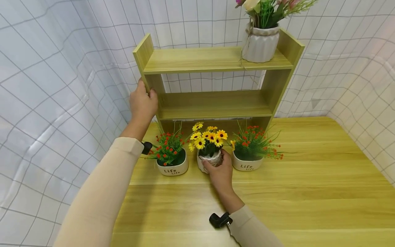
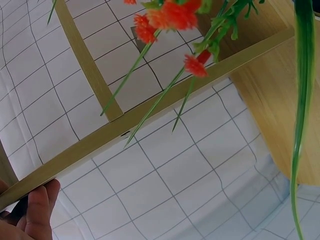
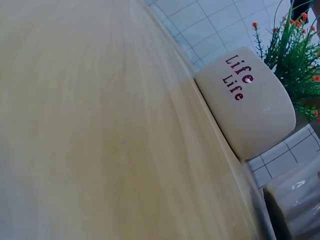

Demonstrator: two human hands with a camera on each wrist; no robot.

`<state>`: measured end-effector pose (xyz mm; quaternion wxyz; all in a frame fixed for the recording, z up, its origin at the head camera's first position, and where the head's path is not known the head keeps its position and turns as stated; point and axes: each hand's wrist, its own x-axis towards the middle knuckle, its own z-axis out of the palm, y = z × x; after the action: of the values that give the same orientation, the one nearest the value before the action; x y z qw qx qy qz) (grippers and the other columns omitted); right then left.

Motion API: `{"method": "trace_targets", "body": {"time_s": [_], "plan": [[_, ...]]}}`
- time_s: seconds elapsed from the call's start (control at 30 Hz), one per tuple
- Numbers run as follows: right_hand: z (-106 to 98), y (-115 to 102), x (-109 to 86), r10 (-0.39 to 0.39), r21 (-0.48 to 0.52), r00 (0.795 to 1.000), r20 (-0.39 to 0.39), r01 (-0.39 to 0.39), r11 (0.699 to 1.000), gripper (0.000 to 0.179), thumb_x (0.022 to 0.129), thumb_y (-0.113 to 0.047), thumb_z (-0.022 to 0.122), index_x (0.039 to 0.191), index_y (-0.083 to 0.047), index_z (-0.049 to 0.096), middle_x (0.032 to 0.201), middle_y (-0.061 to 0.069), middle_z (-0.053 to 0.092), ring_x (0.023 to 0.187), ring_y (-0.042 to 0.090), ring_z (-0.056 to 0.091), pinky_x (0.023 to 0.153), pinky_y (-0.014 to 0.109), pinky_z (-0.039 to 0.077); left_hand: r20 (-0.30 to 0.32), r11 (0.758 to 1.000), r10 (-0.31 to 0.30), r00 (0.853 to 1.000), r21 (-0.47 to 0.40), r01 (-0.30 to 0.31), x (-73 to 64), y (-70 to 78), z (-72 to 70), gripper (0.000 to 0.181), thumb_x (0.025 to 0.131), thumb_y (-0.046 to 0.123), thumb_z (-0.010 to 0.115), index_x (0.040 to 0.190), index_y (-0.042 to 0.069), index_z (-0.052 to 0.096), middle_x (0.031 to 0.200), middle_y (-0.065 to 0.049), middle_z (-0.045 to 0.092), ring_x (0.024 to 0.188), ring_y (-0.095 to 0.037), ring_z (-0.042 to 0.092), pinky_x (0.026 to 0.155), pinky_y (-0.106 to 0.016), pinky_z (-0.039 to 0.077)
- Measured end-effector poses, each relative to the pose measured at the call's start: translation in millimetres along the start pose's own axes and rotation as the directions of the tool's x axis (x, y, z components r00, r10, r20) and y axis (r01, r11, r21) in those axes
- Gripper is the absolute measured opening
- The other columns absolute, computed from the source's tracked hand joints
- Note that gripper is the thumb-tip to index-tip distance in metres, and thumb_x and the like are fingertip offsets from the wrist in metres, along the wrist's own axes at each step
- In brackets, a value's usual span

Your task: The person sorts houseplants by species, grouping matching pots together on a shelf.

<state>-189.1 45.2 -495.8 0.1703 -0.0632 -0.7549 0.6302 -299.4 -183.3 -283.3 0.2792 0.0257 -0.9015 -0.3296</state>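
My left hand grips the left side panel of a wooden shelf; in the left wrist view its fingers lie against the panel's edge. With my right hand I hold a small ribbed white flowerpot of yellow daisy-like flowers, thumb in front and fingers round its right side. This pot shows partly at the lower right of the right wrist view, its base close to the tabletop. It stands between two oval "Life" planters with red flowers, the left planter and the right planter.
A larger white vase of mixed flowers stands at the right end of the shelf's top board. Under everything is a wood-grain table. White grid-patterned cloth hangs behind and at both sides.
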Motion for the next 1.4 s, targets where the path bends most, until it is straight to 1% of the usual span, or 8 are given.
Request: {"method": "trace_targets", "body": {"time_s": [0.1,0.33,0.53,0.7,0.87,1.0,1.17,1.4], "plan": [[-2,-2,-0.7,-0.002,0.007,1.000,-0.003,0.002,1.000,0.081,0.072,-0.019,0.088,0.139,0.001,0.047,0.133,0.017,0.053,0.123,0.031,0.049,0.106,0.046,0.036,-0.004,1.000,0.003,1.000,-0.002,-0.003,0.1,0.0,-0.6,0.036,0.101,0.019,0.046,0.132,0.002,0.051,0.116,-0.026,0.066,0.109,-0.045,0.062,0.088,-0.056,0.048],[-8,-13,-2.8,-0.090,0.052,0.996,0.004,0.090,0.995,0.078,0.072,-0.017,0.088,0.137,-0.001,0.048,0.131,0.014,0.053,0.122,0.029,0.049,0.104,0.046,0.038,-0.001,1.000,-0.004,1.000,-0.015,0.004,0.1,-2.0,-2.2,0.037,0.101,0.019,0.045,0.134,0.003,0.050,0.118,-0.026,0.066,0.111,-0.045,0.061,0.089,-0.056,0.048],[-15,-30,-5.7,-0.118,0.096,0.992,0.035,0.115,0.989,0.078,0.074,-0.016,0.088,0.138,-0.002,0.047,0.132,0.014,0.052,0.120,0.028,0.051,0.097,0.047,0.047,0.002,1.000,-0.006,1.000,-0.014,0.006,-0.8,-3.1,-3.0,0.036,0.102,0.020,0.044,0.132,0.002,0.051,0.116,-0.027,0.066,0.110,-0.045,0.062,0.089,-0.056,0.048],[-22,-45,-8.0,-0.115,0.122,0.992,0.047,0.109,0.987,0.081,0.075,-0.015,0.087,0.142,-0.002,0.044,0.136,0.013,0.048,0.122,0.028,0.049,0.096,0.047,0.047,0.004,1.000,-0.006,1.000,-0.009,0.006,-1.0,-1.8,-3.1,0.035,0.101,0.020,0.044,0.131,0.002,0.051,0.116,-0.026,0.066,0.109,-0.045,0.062,0.088,-0.056,0.048],[-28,-61,-6.7,-0.151,0.160,0.987,0.054,0.140,0.977,0.079,0.078,-0.017,0.085,0.144,-0.005,0.044,0.136,0.009,0.048,0.123,0.026,0.049,0.097,0.046,0.047,0.000,1.000,0.000,1.000,-0.011,0.000,0.1,-0.9,-2.5,0.036,0.101,0.019,0.046,0.134,0.004,0.051,0.117,-0.026,0.066,0.109,-0.045,0.062,0.088,-0.056,0.048],[-34,-76,-2.3,-0.193,0.187,0.980,0.058,0.179,0.966,0.075,0.078,-0.021,0.086,0.141,-0.009,0.046,0.132,0.008,0.050,0.119,0.025,0.051,0.093,0.045,0.050,-0.003,1.000,0.001,1.000,-0.011,-0.001,1.4,-0.7,-1.6,0.037,0.101,0.019,0.046,0.135,0.004,0.051,0.117,-0.025,0.066,0.109,-0.045,0.062,0.087,-0.056,0.048],[-42,-100,6.6,-0.231,0.177,0.971,0.061,0.218,0.960,0.074,0.079,-0.025,0.085,0.140,-0.010,0.046,0.129,0.007,0.052,0.114,0.024,0.054,0.087,0.044,0.052,0.005,1.000,-0.003,1.000,-0.016,0.003,1.2,-0.5,-1.2,0.038,0.102,0.020,0.045,0.135,0.004,0.051,0.117,-0.026,0.066,0.109,-0.045,0.062,0.086,-0.056,0.049],[-50,-138,23.3,-0.282,0.169,0.955,0.090,0.264,0.950,0.081,0.080,-0.025,0.084,0.146,-0.007,0.041,0.126,0.007,0.055,0.109,0.021,0.057,0.090,0.041,0.050,0.011,1.000,-0.010,1.000,-0.023,0.010,-1.1,-0.8,-2.1,0.040,0.102,0.019,0.044,0.140,0.006,0.048,0.120,-0.026,0.065,0.111,-0.045,0.061,0.088,-0.057,0.048]]}}
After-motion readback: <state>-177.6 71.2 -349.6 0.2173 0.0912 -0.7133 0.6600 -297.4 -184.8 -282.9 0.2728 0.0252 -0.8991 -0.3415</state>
